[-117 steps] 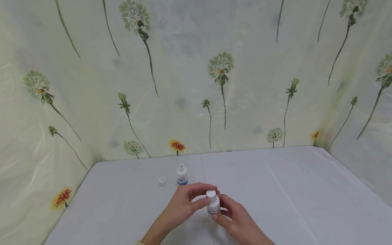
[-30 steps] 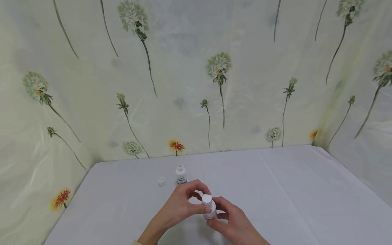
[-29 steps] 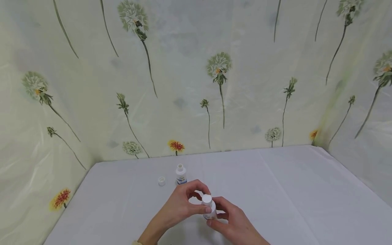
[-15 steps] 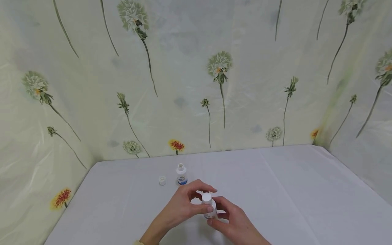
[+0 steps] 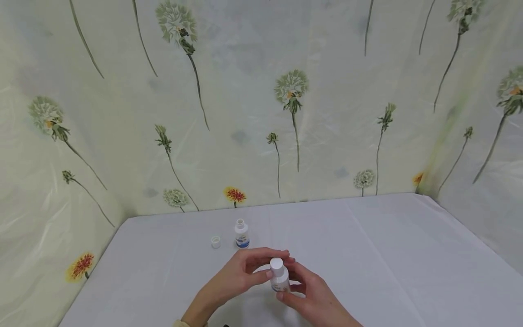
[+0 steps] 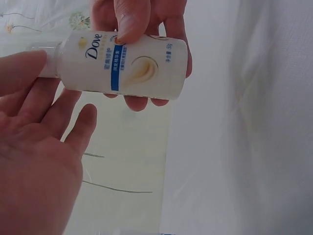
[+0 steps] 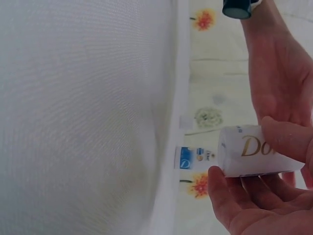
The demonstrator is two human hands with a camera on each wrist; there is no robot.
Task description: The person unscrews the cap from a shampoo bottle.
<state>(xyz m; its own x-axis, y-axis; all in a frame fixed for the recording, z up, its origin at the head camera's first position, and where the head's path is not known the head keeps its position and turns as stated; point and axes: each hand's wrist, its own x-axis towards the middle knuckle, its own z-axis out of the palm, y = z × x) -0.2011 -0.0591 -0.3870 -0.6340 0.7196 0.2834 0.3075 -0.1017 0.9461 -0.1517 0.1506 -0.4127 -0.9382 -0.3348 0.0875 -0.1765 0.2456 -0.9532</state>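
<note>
A small white Dove bottle (image 5: 280, 283) with a white cap (image 5: 276, 265) is held upright over the near part of the table. My right hand (image 5: 314, 293) grips its body, thumb in front and fingers behind. My left hand (image 5: 243, 274) is at the cap, its thumb against the near side and its fingers reaching round behind. In the left wrist view, that thumb overlaps the clear-looking cap (image 6: 51, 68), while the label of the bottle (image 6: 142, 73) faces the camera. The right wrist view shows the bottle (image 7: 244, 152) between right thumb and fingers.
A second white bottle (image 5: 242, 235) stands uncapped farther back, its mouth showing. Left of it, a loose white cap (image 5: 215, 242) lies on the white-covered table (image 5: 347, 254). Flower-printed sheeting (image 5: 245, 104) hangs behind and at both sides.
My left thumb has drawn back from across the cap's front to its left side, and the left fingers have straightened behind it. My right hand keeps its grip in nearly the same place.
</note>
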